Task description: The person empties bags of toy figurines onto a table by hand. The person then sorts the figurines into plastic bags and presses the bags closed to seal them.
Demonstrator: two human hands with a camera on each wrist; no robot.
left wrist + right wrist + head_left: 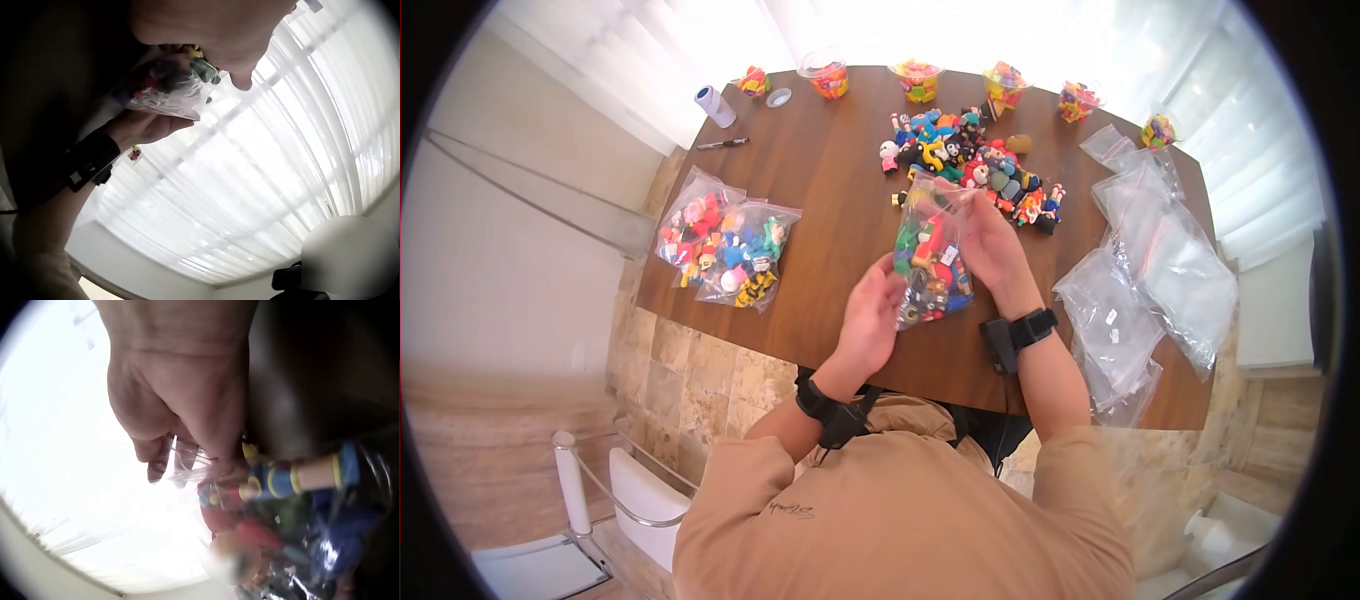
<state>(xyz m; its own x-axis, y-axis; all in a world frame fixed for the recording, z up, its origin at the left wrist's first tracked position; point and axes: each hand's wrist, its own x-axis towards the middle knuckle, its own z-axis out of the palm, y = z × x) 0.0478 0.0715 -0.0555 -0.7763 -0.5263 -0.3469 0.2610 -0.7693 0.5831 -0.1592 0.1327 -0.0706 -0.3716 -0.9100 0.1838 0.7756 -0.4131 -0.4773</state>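
Observation:
A clear plastic zip bag (930, 262) filled with small toy figures is held up over the near edge of the table. My left hand (873, 312) grips it along its lower left side. At the upper right, my right hand (1000, 248) pinches the bag near its top. In the right wrist view the right hand (181, 400) has thin plastic between thumb and fingers, with figures in the bag (281, 531) below it. Just beyond the bag lies a loose pile of toy figures (980, 160).
Two filled bags of figures (745, 255) lie on the left of the wooden table (830, 150). Several flat plastic bags (1115, 310) overlap on the right. Cups of colourful pieces (919, 82) line the far edge. A pen (723, 143) and a white roll (715, 106) are at far left.

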